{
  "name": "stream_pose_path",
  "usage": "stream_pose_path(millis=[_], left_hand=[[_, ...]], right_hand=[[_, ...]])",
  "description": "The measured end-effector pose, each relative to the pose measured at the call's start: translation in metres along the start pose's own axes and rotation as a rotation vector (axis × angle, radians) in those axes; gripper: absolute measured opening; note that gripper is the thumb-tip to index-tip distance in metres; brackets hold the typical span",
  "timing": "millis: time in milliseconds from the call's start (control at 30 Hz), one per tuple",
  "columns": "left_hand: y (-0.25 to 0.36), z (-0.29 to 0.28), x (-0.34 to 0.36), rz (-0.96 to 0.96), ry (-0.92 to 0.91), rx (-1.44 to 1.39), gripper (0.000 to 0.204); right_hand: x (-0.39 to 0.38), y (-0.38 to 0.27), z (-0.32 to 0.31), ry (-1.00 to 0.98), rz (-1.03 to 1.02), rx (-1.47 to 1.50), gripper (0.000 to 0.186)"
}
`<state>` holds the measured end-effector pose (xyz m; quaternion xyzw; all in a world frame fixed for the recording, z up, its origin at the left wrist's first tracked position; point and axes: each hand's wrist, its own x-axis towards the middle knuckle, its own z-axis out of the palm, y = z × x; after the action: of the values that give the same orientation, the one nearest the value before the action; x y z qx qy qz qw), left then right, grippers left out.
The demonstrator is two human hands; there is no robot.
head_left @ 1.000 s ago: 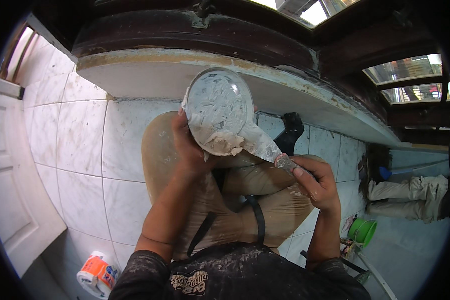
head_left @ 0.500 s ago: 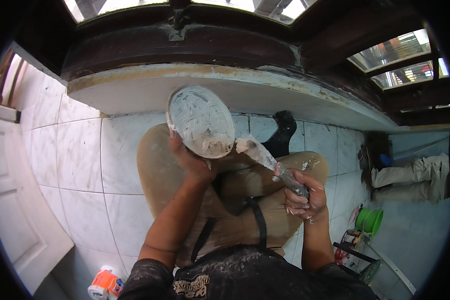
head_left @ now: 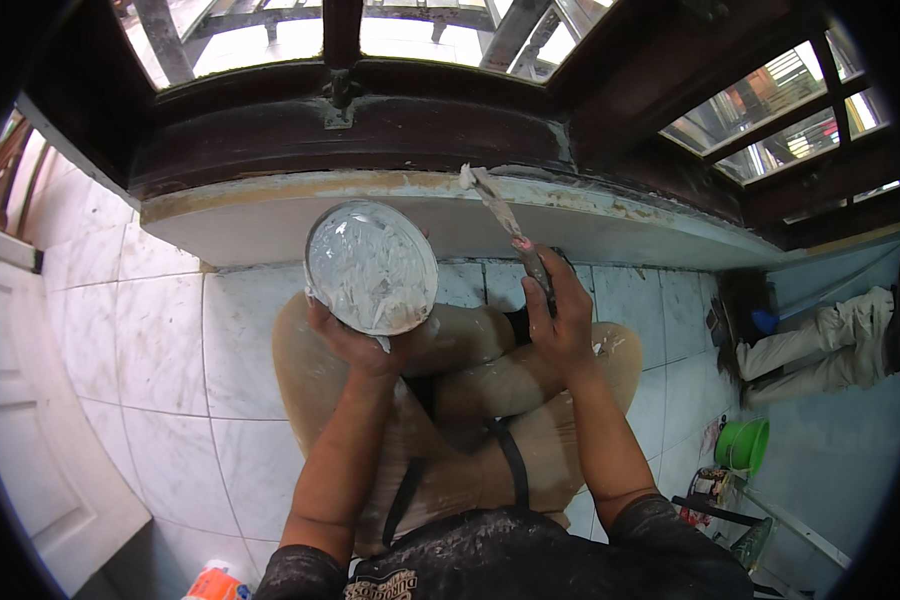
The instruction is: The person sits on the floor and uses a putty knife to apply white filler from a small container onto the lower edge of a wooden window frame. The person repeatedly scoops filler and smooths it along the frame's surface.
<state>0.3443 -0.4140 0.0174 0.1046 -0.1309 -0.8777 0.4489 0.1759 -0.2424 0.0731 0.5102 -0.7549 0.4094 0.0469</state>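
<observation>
My left hand (head_left: 362,345) supports a round lid (head_left: 372,268) from below, its inner face smeared with wet white putty. In my right hand (head_left: 560,315), closed round the handle, a putty knife (head_left: 497,208) points up and to the left. A lump of white putty sits on the blade's tip, which overlaps the edge of the ledge (head_left: 300,190) in the picture; whether it touches I cannot tell. The ledge has a worn, patchy top edge and a pale front face. Above it runs a dark wooden window frame (head_left: 270,118).
My crossed legs (head_left: 470,400) rest on white marbled tiles (head_left: 160,350). To the left stands a white panelled door (head_left: 40,400). On the right are a green bucket (head_left: 743,445), metal legs of some stand (head_left: 795,520) and pale trousers (head_left: 820,345). An orange-and-white container (head_left: 215,583) is at lower left.
My right hand has lifted the putty knife up and away from the lid toward the ledge. The lid has shifted slightly left and down, and the view has tilted up.
</observation>
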Motion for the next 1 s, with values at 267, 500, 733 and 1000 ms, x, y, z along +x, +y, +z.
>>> stream_pose_path(millis=[267, 500, 733, 1000], left_hand=[[0.005, -0.016, 0.002, 0.017, -0.013, -0.039, 0.105], [0.012, 0.000, -0.002, 0.009, 0.015, 0.013, 0.115], [0.011, 0.006, 0.002, 0.041, -0.008, 0.001, 0.118], [0.009, 0.005, 0.001, 0.065, -0.040, -0.025, 0.120]], right_hand=[[0.045, 0.050, -0.012, -0.157, -0.221, -0.185, 0.046], [0.084, 0.072, -0.045, -0.268, -0.304, -0.374, 0.050], [0.111, 0.093, -0.083, -0.275, -0.388, -0.476, 0.051], [0.093, 0.078, -0.082, -0.181, -0.480, -0.339, 0.059]])
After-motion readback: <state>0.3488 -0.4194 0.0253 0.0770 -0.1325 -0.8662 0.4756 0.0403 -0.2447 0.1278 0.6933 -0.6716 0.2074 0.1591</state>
